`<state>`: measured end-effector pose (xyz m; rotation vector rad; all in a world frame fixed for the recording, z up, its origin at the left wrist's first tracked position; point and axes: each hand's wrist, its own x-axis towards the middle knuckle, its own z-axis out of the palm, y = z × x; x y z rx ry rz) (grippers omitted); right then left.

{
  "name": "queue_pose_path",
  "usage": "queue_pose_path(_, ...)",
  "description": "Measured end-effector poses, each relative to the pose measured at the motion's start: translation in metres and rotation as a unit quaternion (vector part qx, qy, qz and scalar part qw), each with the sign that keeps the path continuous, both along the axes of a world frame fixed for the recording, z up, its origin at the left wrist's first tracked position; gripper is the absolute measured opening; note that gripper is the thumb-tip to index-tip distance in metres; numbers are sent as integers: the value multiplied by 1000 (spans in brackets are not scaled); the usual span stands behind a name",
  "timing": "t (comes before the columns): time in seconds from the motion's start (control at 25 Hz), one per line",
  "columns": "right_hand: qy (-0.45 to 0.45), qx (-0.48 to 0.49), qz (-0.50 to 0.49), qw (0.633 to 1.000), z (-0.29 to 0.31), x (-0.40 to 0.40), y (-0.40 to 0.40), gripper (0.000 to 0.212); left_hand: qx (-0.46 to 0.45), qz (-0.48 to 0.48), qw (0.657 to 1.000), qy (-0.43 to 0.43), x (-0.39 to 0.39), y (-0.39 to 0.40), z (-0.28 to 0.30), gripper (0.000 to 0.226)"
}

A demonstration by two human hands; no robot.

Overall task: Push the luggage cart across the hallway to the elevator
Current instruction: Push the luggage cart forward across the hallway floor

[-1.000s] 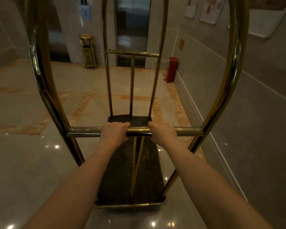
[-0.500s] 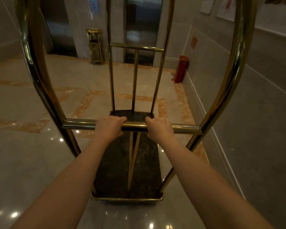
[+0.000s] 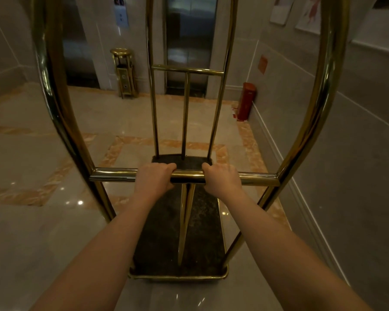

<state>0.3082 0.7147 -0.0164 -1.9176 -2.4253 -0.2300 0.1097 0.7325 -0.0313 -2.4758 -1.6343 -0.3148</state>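
Both your hands, left (image 3: 153, 178) and right (image 3: 220, 179), wrapped tight on handle bar (image 3: 117, 174). Cart (image 3: 184, 234) mid-hallway, elevator (image 3: 190, 41) dead ahead. Push evenly, hold line; wall (image 3: 337, 153) near on right.

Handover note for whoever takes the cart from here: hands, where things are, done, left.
Left hand: closed on the handle bar, left of centre.
Right hand: closed on the same bar, right of centre.
Luggage cart: platform bare, no bags on it, pointed at the elevator door straight ahead, which is shut.
Nearby: gold bin stand left of that door; red cylinder against the right wall.
Done: cart is in the hallway and lined up with the door.
Left: cross the open floor to the door; probably steer clear of the right wall and the red cylinder.
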Motion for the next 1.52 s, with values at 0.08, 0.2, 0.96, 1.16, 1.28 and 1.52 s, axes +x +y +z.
queue_pose_path(0.08, -1, -2, -7, 1000, 2, 2, 27, 28, 8, 1, 1000, 3, 5, 29, 0, 17)
queue_pose_path(0.2, -9, -3, -14, 1000, 5, 5, 64, 28, 8, 9, 1000, 5, 10, 69, -2, 18)
queue_pose_path(0.96, -30, 23, -2, 999, 0, 42, 316, 26, 7, 64, 998, -13, 54, 319, -2, 20)
queue_pose_path(1.16, -26, 28, -4, 999, 0, 51, 376, 26, 14, 67, 998, 2, 62, 381, -3, 23)
queue_pose_path(1.28, -20, 21, -6, 1000, -1, 56, 418, 26, 13, 60, 998, 3, 67, 423, -3, 23)
queue_pose_path(1.52, -30, 30, -18, 999, 1, 67, 501, 26, 16, 60, 998, 19, 81, 510, -3, 22)
